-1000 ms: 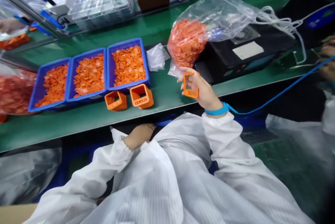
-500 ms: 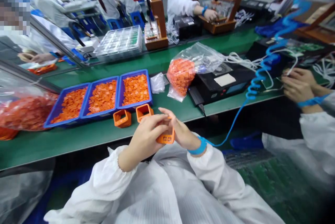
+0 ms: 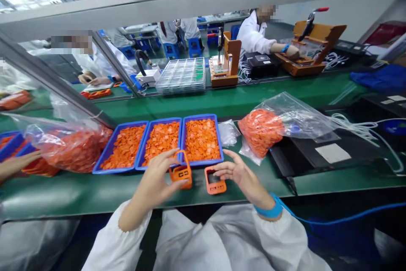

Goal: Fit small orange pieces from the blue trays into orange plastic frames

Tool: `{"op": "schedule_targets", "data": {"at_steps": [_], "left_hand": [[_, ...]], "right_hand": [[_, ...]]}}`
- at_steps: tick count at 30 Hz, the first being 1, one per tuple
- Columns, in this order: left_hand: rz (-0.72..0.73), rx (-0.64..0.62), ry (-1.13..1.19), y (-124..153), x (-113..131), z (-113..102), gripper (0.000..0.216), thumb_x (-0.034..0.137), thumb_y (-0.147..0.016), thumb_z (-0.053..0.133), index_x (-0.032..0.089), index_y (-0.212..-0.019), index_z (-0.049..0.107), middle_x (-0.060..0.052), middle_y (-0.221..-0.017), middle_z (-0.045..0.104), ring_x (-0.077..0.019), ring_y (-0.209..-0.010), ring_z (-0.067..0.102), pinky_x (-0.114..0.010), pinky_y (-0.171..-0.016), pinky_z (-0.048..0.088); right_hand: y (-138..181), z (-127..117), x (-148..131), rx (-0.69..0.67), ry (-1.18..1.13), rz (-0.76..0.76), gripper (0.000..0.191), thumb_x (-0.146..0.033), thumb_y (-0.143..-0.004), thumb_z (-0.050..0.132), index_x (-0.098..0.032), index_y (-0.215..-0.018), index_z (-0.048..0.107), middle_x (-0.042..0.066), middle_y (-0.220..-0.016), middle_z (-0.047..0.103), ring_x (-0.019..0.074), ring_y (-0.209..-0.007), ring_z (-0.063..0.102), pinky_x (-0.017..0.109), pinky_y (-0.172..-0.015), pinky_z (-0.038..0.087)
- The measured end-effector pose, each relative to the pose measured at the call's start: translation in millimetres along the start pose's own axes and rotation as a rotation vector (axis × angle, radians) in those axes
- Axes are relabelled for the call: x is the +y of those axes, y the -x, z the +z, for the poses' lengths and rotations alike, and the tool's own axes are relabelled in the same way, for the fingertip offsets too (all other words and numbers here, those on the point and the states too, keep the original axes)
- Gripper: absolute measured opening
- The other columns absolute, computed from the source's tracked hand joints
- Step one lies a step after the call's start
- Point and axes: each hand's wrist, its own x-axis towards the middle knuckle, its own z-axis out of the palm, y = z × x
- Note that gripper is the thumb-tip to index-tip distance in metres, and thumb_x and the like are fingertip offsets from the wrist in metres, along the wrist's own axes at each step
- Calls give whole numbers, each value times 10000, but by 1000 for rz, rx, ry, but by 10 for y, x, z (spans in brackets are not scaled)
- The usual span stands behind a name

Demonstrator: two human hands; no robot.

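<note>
Left frame point(image 3: 181, 173) & right frame point(image 3: 215, 181): both orange. 3 trays point(image 3: 203, 162) blue, chips point(image 3: 201, 139) inside orange. Table point(image 3: 79, 190) green. Wrist strap point(image 3: 269, 211) & cord point(image 3: 349, 217) blue. Sleeves point(image 3: 253, 241) white, fine stripes. Bag point(image 3: 298, 114) clear, contents orange. Machine point(image 3: 304, 161) black, label point(image 3: 333, 152) white.

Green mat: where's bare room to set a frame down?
Bare: front strip below the trays and left bag; front edge right of the right hand, before the black box. Crowded: around the frames by the left hand.

Front strip of the table point(image 3: 79, 197) lies bare left and right of the frames point(image 3: 215, 183). Behind it, trays point(image 3: 199, 116) and bags point(image 3: 260, 131) bar the way across.
</note>
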Motion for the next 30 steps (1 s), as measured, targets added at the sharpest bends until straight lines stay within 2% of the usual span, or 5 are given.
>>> {"op": "schedule_targets", "data": {"at_steps": [4, 10, 16, 25, 30], "left_hand": [[-29, -174, 67, -90, -330, -11, 452, 328, -846, 848, 240, -1249, 664, -180, -1490, 687, -403, -1345, 687, -549, -1066, 578], [-112, -423, 181, -154, -168, 288, 650, 253, -731, 916, 281, -1333, 672, -154, -1416, 674, -391, -1250, 707, -554, -1038, 600], [-7, -573, 236, -307, -182, 444, 739, 292, -695, 972, 319, -1376, 686, -152, -1422, 682, -427, -1277, 668, -597, -1054, 566], [70, -448, -6, -617, -584, 738, 607, 431, -824, 872, 251, -1382, 714, -186, -1409, 705, -453, -1254, 682, -605, -985, 573], [290, -217, 169, -768, -462, 186, 271, 414, -1040, 654, 313, -1286, 704, -120, -1343, 752, -353, -1205, 726, -525, -958, 618]], "right_hand": [[-164, -263, 15, 263, -1, 17, 717, -844, -902, 635, -284, -1348, 664, 126, -1089, 837, 296, -969, 806, 441, -878, 595], [-73, -480, 24, 570, 18, 8, 590, -794, -879, 714, -268, -1145, 728, 113, -1031, 826, 287, -905, 776, 445, -822, 589], [38, -425, 26, 772, 14, -33, 532, -722, -846, 807, -252, -1085, 743, 114, -1010, 819, 282, -898, 766, 440, -821, 586], [334, -102, 317, 945, -5, -150, 406, -605, -838, 867, -264, -1039, 779, 82, -954, 815, 245, -804, 740, 398, -739, 578], [717, 149, 137, 954, 38, -300, 306, -556, -854, 878, -274, -898, 768, 23, -742, 704, 209, -694, 631, 382, -691, 552]]}}
